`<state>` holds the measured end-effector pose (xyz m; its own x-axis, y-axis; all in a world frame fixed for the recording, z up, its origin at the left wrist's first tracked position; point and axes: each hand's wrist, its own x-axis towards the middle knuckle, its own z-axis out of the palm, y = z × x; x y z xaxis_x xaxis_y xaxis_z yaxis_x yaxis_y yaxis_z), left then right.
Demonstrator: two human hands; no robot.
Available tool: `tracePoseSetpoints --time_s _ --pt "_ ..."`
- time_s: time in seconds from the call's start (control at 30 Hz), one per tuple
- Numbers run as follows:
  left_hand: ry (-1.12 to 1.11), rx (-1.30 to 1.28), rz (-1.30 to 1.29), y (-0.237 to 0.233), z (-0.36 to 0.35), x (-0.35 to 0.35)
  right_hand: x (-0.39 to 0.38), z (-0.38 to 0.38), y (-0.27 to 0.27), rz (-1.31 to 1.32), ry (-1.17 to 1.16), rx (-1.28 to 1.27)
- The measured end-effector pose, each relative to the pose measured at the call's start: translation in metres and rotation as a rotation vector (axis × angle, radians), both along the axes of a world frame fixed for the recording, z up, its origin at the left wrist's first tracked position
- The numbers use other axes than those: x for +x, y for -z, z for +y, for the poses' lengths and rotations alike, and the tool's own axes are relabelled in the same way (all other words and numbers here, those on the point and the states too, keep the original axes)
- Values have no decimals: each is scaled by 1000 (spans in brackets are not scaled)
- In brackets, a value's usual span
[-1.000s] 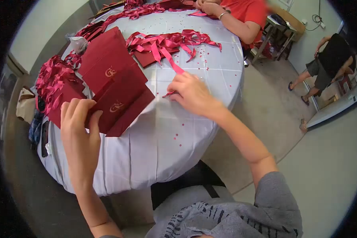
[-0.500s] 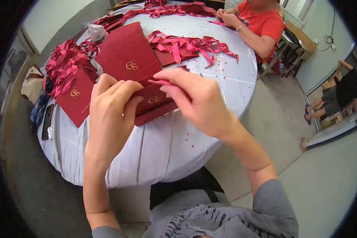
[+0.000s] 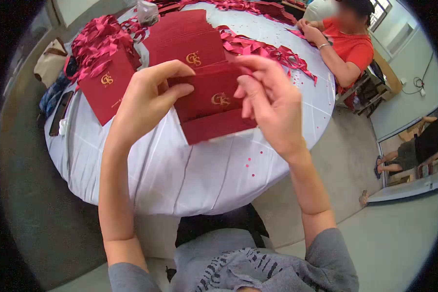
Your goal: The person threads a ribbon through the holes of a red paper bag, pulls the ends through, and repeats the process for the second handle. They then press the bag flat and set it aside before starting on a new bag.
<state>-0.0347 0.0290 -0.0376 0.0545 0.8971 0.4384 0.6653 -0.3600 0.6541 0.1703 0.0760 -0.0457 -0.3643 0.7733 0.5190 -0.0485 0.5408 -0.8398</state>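
Note:
In front of me is a flat dark red paper gift bag (image 3: pixel 214 104) with a gold monogram, its lower part folded. My left hand (image 3: pixel 153 92) is at its left edge, thumb and fingertips closed on the board. At its upper right my right hand (image 3: pixel 275 100) is closed, fingers curled; a small bit of pink ribbon (image 3: pixel 244 71) shows between index finger and thumb, mostly hidden. Behind lies a stack of similar red bags (image 3: pixel 182 36). Another bag (image 3: pixel 107 87) with a gold monogram lies to the left, beside a heap of crimson ribbons (image 3: pixel 100 41).
A white-covered round table (image 3: pixel 180 180) bears more ribbons (image 3: pixel 267 51), scattered red dots, a clear plastic bag (image 3: pixel 147 12) and a dark phone (image 3: pixel 61 109). A person in a red shirt (image 3: pixel 348 53) works at the far right; another person stands beyond the doorway (image 3: pixel 418 146).
My view has shifted, so the table sits higher. My right hand has turned and its fingers have curled more at the bag's right edge; less of the pink ribbon shows.

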Motion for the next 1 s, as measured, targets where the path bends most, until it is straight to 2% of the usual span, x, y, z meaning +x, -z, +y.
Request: tracePoseSetpoints --time_s 0.07,0.1,0.2,0.3,0.67,1.0 --pt "47 -159 -251 9 4 -3 0 -8 -4 60 19 -15" --pt "99 -185 -326 15 6 -5 -3 -8 0 64 76 86" --pt "155 -293 -423 26 8 -13 -10 -2 11 -32 75 177" --pt "168 -319 -443 30 8 -12 -16 1 20 -181 122 245" --pt "202 -358 -486 36 9 -8 -19 0 33 -400 184 407" --pt "206 -348 -491 34 7 -5 -24 -1 36 -428 223 556"
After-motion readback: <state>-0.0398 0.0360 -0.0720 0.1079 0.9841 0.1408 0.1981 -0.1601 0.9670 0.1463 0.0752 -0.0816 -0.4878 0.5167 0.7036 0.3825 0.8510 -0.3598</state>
